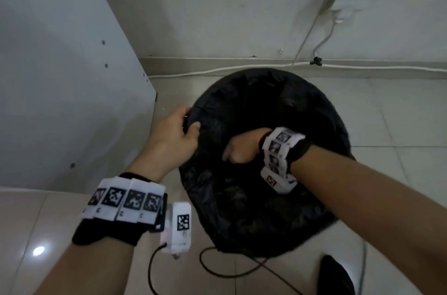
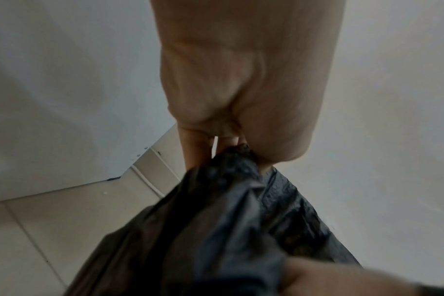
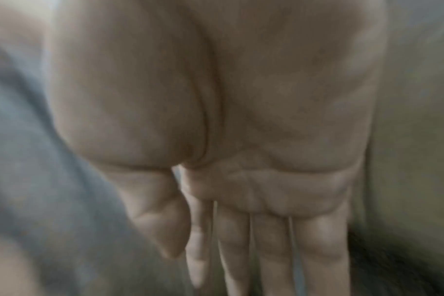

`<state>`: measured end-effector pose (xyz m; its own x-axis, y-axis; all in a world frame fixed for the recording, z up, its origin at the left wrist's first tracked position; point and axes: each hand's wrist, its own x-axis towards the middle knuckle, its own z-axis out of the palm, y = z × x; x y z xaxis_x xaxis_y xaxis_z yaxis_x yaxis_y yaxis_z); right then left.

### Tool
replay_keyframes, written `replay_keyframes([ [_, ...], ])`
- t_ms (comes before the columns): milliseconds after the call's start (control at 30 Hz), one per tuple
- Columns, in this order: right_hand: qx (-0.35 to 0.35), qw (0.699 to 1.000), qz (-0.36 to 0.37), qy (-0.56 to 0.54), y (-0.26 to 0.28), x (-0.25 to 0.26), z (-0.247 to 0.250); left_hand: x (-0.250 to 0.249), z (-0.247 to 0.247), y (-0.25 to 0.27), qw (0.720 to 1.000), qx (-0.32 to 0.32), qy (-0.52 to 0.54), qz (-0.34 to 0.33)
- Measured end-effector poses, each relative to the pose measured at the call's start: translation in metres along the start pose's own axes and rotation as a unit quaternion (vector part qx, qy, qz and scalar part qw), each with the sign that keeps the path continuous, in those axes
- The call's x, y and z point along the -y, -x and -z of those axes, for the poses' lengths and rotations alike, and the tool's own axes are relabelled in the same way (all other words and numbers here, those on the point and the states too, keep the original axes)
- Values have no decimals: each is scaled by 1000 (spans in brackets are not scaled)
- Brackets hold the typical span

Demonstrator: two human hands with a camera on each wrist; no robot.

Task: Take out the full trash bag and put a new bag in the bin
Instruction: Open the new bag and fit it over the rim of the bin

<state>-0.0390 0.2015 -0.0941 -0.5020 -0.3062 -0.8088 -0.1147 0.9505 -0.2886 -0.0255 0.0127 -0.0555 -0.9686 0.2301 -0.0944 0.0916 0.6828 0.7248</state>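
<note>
From the head view, we're looking straight down on a round bin lined with a black trash bag (image 1: pixel 271 125), standing on a tiled floor (image 1: pixel 399 125) close to the wall. The left hand (image 1: pixel 173 137) is at the bag's left rim, thumb and fingers pinching a fold of the black plastic. The right hand (image 1: pixel 244 147) reaches down into the middle of the bag's mouth, wrist bent, fingers pointing into the dark; what they do there can't be made out from up here. Both wrists carry bands with black-and-white markers. A white cabinet panel (image 1: pixel 60 77) stands to the left, a white cable (image 1: pixel 217 70) runs along the skirting, and a dark shoe (image 1: pixel 336 277) shows at the bottom edge.

Over to the left wrist view: the left hand (image 2: pixel 241 90) has the trash bag (image 2: pixel 228 230) bunched tight between fingers and thumb, plastic stretching away below.

Right wrist view now, and it's blurred: the right hand (image 3: pixel 241 140) shows its palm, fingers (image 3: pixel 319 250) stretched out straight and close together, holding nothing.
</note>
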Motion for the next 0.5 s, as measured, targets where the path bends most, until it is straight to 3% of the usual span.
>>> replay_keyframes([
  [133, -179, 979, 93, -42, 67, 3, 73, 24, 9, -25, 996, -52, 6, 70],
  [200, -281, 948, 93, -116, 90, -16, 91, 29, 13, -33, 989, -69, 99, 88],
  [267, -382, 899, 72, -202, 107, -47, 89, 29, 16, -34, 970, -71, 206, 107],
  [333, -457, 854, -19, -247, 104, -85, 64, 32, 15, -32, 960, -61, 241, 128],
  [367, -468, 836, -62, -279, 98, -102, 46, 34, 13, -30, 962, -51, 229, 143],
  [433, -438, 800, -79, -402, 78, -117, 6, 37, 5, -28, 972, -15, 167, 166],
  [500, -374, 726, -43, -575, 60, -109, -26, 36, -2, -30, 979, 3, 128, 157],
])
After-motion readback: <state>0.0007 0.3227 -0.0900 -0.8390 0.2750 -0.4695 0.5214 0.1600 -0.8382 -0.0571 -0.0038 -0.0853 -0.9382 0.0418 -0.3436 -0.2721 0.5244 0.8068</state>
